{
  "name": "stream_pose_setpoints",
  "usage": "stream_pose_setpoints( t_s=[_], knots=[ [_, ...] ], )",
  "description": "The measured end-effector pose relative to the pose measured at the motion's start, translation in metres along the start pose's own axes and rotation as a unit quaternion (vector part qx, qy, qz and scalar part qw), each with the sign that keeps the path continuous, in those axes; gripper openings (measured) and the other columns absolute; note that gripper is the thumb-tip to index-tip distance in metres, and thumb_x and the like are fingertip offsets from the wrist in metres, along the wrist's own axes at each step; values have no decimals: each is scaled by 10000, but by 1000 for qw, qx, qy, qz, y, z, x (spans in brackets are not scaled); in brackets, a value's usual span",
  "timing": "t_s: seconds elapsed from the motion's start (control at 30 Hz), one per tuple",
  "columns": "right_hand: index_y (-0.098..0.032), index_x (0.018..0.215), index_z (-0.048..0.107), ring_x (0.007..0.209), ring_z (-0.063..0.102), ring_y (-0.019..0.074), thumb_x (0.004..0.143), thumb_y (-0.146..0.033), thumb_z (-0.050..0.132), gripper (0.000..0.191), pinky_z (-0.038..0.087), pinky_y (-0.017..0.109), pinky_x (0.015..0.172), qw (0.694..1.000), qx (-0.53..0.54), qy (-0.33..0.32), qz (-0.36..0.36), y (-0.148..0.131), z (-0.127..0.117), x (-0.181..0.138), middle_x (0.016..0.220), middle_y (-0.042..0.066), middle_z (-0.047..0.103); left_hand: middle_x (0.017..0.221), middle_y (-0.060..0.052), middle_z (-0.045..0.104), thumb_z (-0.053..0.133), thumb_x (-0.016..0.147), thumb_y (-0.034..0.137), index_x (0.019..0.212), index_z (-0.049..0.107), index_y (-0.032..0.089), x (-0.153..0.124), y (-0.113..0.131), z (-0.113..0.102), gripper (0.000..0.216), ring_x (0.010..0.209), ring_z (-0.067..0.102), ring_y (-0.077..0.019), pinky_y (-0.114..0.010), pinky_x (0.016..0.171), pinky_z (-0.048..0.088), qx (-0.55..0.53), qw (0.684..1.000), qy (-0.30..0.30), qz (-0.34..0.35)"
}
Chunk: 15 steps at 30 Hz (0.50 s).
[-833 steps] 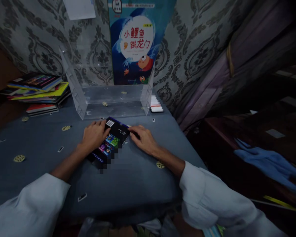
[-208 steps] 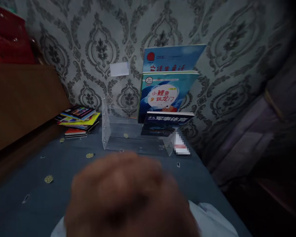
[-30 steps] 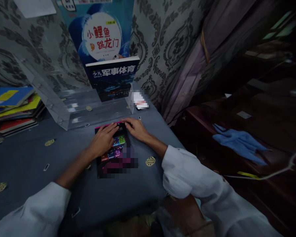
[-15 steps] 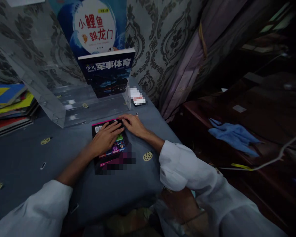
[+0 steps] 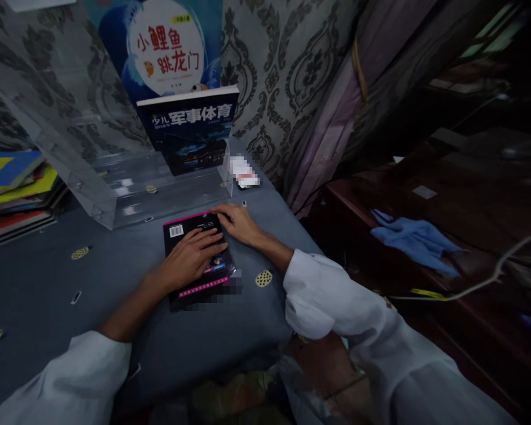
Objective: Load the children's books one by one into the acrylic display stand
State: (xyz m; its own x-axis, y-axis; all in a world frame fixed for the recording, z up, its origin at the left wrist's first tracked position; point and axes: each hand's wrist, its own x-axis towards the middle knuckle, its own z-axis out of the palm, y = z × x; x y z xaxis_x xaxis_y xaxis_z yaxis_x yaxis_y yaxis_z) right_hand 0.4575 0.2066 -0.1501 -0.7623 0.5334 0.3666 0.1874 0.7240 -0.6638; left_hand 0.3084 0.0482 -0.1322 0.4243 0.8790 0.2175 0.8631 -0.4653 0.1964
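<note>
A dark book with a pink edge (image 5: 177,227) lies flat on the blue-grey cloth (image 5: 48,277), back cover up, a barcode at its far left corner. My left hand (image 5: 192,257) rests flat on its cover, fingers stretched out. My right hand (image 5: 238,223) touches the book's far right corner, fingers curled loosely on the edge. Just beyond stands a clear acrylic rack (image 5: 92,189) holding a dark navy book (image 5: 188,139) upright, with a blue fish picture book (image 5: 163,47) behind it.
A pile of colourful books (image 5: 13,189) lies at the left edge. A small white card (image 5: 245,171) sits right of the rack. The table ends at the right, where a curtain (image 5: 336,118) hangs and a blue rag (image 5: 413,242) lies on dark wood furniture.
My left hand has slid back toward me along the cover, baring the barcode corner. The book has turned a little on the cloth. My right hand stays at the far right corner.
</note>
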Motion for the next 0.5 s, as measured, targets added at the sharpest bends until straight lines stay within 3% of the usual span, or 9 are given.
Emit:
stream_pose_setpoints(
  t_s=[0.27, 0.5],
  knots=[
    [-185, 1161, 693, 1044, 673, 202, 971, -119, 466, 303, 523, 372, 959, 1000, -8, 2, -3, 2, 1, 0, 1102, 72, 752, 1447, -78, 597, 488, 932, 111, 1338, 642, 257, -9, 15, -2, 458, 1403, 486, -265, -564, 1160, 374, -38, 999, -3, 19],
    [-205, 1177, 697, 1084, 663, 214, 983, -137, 461, 313, 509, 393, 990, 1000, -18, -5, -4, 1, 1, 1, 1146, 58, 750, 1494, -49, 557, 471, 981, 180, 1361, 623, 285, -21, 42, -8, 422, 1445, 433, -261, -562, 1203, 308, -54, 996, -29, 72]
  ],
)
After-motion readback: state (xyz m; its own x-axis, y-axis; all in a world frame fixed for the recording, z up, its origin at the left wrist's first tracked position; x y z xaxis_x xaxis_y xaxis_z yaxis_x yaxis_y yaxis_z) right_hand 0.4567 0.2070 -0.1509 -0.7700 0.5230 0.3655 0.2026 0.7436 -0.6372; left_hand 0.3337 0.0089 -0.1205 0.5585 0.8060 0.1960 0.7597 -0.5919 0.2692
